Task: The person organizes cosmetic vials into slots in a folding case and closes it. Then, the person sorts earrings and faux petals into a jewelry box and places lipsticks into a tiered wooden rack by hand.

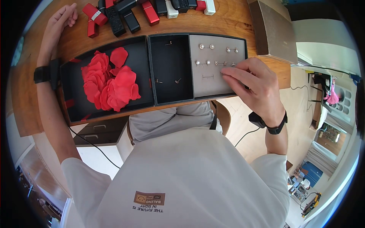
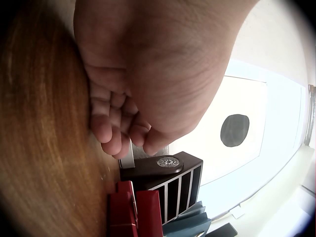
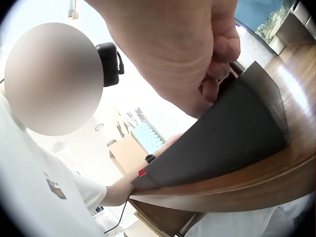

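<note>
My right hand [image 1: 253, 81] is over the grey pad [image 1: 209, 85] on the right of a black jewelry box [image 1: 171, 102]. Thumb and forefinger pinch a tiny earring, mostly hidden by the fingertips. Several pairs of pearl and small stud earrings [image 1: 201, 46] sit in the pad. Loose stud earrings [image 1: 178, 81] lie in the black middle compartment [image 1: 171, 60]. Red petals [image 1: 118, 89] fill much of the left compartment. My left hand [image 1: 61, 21] rests on the wooden table beyond the box, fingers loosely curled, holding nothing.
Red, black and white small boxes [image 1: 150, 13] are crowded along the far side of the table [image 1: 224, 19]. A brown carton [image 1: 275, 34] stands at the far right. In the left wrist view, a dark slotted case [image 2: 168, 180] is near the left fingers.
</note>
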### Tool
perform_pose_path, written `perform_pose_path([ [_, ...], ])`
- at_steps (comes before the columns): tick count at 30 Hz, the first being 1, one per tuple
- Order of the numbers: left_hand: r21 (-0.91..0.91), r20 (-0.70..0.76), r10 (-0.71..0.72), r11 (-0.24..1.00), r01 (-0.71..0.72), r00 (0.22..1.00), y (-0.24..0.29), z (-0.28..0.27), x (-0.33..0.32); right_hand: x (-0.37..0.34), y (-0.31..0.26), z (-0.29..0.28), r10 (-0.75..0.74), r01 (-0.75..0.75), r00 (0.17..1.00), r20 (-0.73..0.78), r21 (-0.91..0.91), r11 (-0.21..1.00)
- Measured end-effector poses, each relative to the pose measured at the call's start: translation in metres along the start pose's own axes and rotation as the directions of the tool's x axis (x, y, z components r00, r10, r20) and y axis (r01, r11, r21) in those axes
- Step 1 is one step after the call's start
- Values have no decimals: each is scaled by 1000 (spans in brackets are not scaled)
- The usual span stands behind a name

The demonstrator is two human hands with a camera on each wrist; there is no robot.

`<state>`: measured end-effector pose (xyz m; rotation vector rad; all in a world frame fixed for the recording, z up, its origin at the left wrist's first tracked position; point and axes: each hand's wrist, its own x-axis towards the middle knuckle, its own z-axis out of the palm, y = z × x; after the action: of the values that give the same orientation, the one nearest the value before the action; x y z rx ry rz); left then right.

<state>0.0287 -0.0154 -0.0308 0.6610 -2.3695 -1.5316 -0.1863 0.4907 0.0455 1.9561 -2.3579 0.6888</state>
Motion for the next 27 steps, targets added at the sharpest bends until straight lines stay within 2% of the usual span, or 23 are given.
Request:
perform_pose_path([
  [6, 32, -12, -34, 999, 35, 999, 8, 2, -4, 2, 2, 2, -3, 3, 1000, 5, -4, 1000],
  [8, 28, -5, -25, 999, 25, 1000, 6, 1, -2, 3, -6, 1, 116, -118, 993, 24, 135, 984],
  [9, 23, 5, -13, 1000, 13, 1000, 5, 0, -3, 4, -10, -1, 114, -116, 993, 28, 138, 984],
  [11, 19, -5, -17, 1000, 17, 1000, 5, 1, -3, 7, -19, -4, 202, -230, 972, 118, 316, 920],
  [15, 37, -5, -24, 999, 24, 1000, 7, 2, -3, 14, -20, 4, 145, -196, 975, 166, 350, 916],
  [18, 46, -7, -17, 999, 17, 1000, 8, 3, -4, 17, -21, 7, 189, -252, 958, 216, 313, 916],
  [20, 42, -9, -29, 999, 29, 1000, -11, -9, 3, 19, -23, 7, 221, -290, 947, 235, 318, 903],
  [25, 16, -4, -47, 999, 47, 999, -25, -16, 8, 20, -22, 8, 228, -307, 938, 262, 317, 897],
  [27, -6, 9, -13, 1000, 13, 1000, -28, -18, 8, 21, -22, 10, 236, -319, 933, 271, 318, 893],
])
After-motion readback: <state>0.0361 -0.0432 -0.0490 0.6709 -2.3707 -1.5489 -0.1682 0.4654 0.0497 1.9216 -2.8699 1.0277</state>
